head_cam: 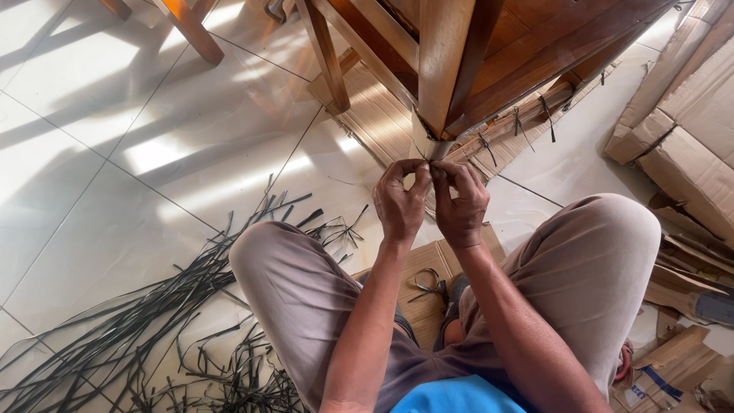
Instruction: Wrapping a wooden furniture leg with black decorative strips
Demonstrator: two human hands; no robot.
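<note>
1. A person is sitting low on the tiled floor (pixel 115 191), knees apart, working at the foot of a wooden chair leg (pixel 443 61) that is wearing a cardboard wrap (pixel 423 144) around its lower end.

2. Judged from the scene, the wrapping of this leg is looking close to finished: the cardboard is already sitting around the wood, and what is left appears to be the fastening of a thin dark strap (pixel 422 155) at the wrap's lower edge. Whether other legs are waiting cannot be told.

3. The left hand (pixel 401 200) and the right hand (pixel 460 205) are meeting just under the wrap, thumbs and forefingers pressed together. Each set of fingers (pixel 446 170) is pinching something thin there, most likely the strap's ends; the strap itself is too slight to make out clearly.

4. The wrapped leg end is standing directly above the fingers and touching them; the strap is lying between the two pinches.

5. A tangle of loose black strapping (pixel 153 321) is spreading over the floor, well away to the left of the fingers.

6. Scissors (pixel 432 287) are resting on a flat cardboard piece (pixel 417 264) between the knees, below the fingers, while stacked cardboard sheets (pixel 688 130) are piling up far to the right.
</note>
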